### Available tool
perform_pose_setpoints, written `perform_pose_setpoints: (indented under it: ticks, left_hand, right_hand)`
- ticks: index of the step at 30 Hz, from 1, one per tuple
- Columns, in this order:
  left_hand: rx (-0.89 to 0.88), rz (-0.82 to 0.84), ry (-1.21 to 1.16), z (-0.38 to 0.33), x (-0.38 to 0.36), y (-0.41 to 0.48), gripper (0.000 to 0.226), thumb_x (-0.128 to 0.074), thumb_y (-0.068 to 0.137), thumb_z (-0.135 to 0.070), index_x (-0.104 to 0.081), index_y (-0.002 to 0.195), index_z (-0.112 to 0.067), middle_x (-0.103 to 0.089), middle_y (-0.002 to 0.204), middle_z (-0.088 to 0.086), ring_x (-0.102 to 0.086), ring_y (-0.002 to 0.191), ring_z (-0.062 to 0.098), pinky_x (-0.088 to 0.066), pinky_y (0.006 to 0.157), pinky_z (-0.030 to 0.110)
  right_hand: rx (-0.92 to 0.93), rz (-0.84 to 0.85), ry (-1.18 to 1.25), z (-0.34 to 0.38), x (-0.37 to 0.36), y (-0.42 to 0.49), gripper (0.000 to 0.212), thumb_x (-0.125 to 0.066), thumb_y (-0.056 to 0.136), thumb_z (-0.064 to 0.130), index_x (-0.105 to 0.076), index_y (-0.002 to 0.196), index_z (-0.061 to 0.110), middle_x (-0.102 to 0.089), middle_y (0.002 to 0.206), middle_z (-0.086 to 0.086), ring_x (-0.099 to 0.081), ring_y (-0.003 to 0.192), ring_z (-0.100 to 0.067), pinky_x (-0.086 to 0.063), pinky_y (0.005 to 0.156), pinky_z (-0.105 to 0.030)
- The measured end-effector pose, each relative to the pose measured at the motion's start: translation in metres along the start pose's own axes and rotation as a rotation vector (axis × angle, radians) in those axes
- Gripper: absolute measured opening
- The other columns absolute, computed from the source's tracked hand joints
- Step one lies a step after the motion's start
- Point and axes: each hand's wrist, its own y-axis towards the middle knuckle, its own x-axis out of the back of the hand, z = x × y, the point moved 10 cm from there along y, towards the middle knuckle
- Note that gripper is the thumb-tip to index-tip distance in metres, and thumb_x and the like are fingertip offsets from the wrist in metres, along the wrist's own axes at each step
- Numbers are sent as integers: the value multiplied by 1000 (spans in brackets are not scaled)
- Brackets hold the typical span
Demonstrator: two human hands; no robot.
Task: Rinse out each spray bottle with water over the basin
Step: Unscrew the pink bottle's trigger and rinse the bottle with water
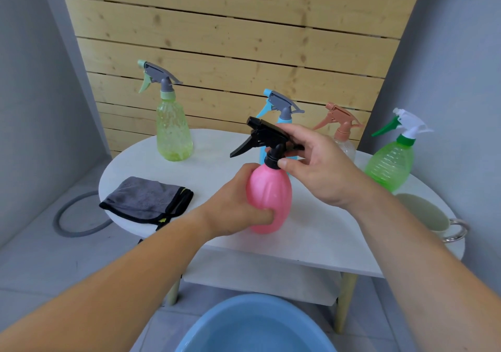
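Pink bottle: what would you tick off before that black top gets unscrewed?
1. Left hand grips the pink bottle round its body: ok.
2. Right hand pinches the black sprayer at its collar: ok.
3. Pink bottle upright, so nothing spills: ok.
4. Pink bottle held over the blue basin: not ok. It is over the white table, and the basin sits lower, nearer the person.
5. Liquid left inside the pink bottle: cannot tell, its wall is opaque.
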Motion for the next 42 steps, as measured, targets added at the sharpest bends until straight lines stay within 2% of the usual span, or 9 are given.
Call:
perform_pose_setpoints:
  ticks: [6, 17, 22, 26, 30, 33, 36, 38, 42]
  left_hand:
    - [13, 44, -52, 0, -5, -1, 76, -72, 65, -23, -39, 132, -40, -63, 123, -5, -65, 109, 11, -59, 85, 28]
    - [-2, 3, -49, 3, -2, -1, 78, -76, 67, -25, -42, 136, -40, -64, 121, -8, -66, 110, 12, -60, 93, 40]
    - [-11, -87, -16, 5, 2, -2, 86, -96, 70, -32, -40, 134, -35, -55, 124, -5, -61, 108, 8, -58, 74, 21]
    - [-34, -16, -111, 3, -5, -1, 91, -78, 71, -28, -35, 149, -41, -57, 135, -8, -61, 121, 12, -57, 94, 31]
    - [-53, -150, 51, -2, 4, 1, 92, -97, 57, -44, -44, 132, -35, -53, 127, -4, -56, 116, 14, -56, 90, 33]
    - [-24, -35, -29, 2, -8, 4, 97, -86, 59, -42, -37, 143, -39, -50, 139, -5, -56, 125, 13, -54, 103, 40]
    - [-30, -16, -24, 1, -1, 4, 98, -92, 64, -29, -39, 146, -34, -60, 128, -7, -61, 119, 12, -59, 96, 36]
    - [-37, -85, 72, -1, 3, 3, 98, -99, 54, -43, -42, 133, -38, -56, 122, -9, -59, 114, 12, -58, 89, 30]
    - [-1, 41, -116, 7, -12, 2, 92, -88, 61, -35, -39, 139, -48, -58, 135, -7, -61, 123, 14, -56, 99, 36]
  right_hand:
    - [-3, -2, -67, 0, -1, 1, 57, -55, 88, -7, -57, 130, 31, -66, 116, 12, -61, 113, -8, -48, 105, -39]
    - [-40, 33, -172, 1, -6, 2, 48, -57, 91, 4, -56, 129, 34, -66, 106, 9, -62, 105, -9, -51, 99, -39]
    - [-66, 49, -235, -5, -8, 0, 48, -53, 94, 12, -49, 131, 42, -64, 110, 12, -64, 100, -24, -51, 94, -47]
    - [-82, 21, -222, -8, -4, -1, 45, -54, 95, 12, -50, 132, 38, -64, 111, 14, -62, 103, -18, -50, 96, -43]
    - [-72, 10, -221, -8, -4, -3, 36, -54, 96, 13, -51, 123, 35, -63, 106, 12, -59, 102, -15, -50, 88, -34]
    - [-80, 21, -209, -10, -6, -4, 32, -52, 97, 14, -48, 125, 31, -61, 110, 11, -56, 106, -10, -46, 86, -29]
    - [-91, 31, -203, -13, -6, -5, 33, -52, 96, 18, -48, 126, 33, -61, 111, 11, -57, 109, -17, -49, 95, -41]
    - [-90, 41, -220, -13, -7, -6, 32, -51, 93, 24, -49, 124, 33, -62, 113, 10, -58, 110, -22, -49, 96, -49]
    - [-87, 51, -216, -12, -8, -4, 30, -52, 93, 23, -50, 122, 30, -62, 112, 7, -56, 112, -18, -49, 97, -50]
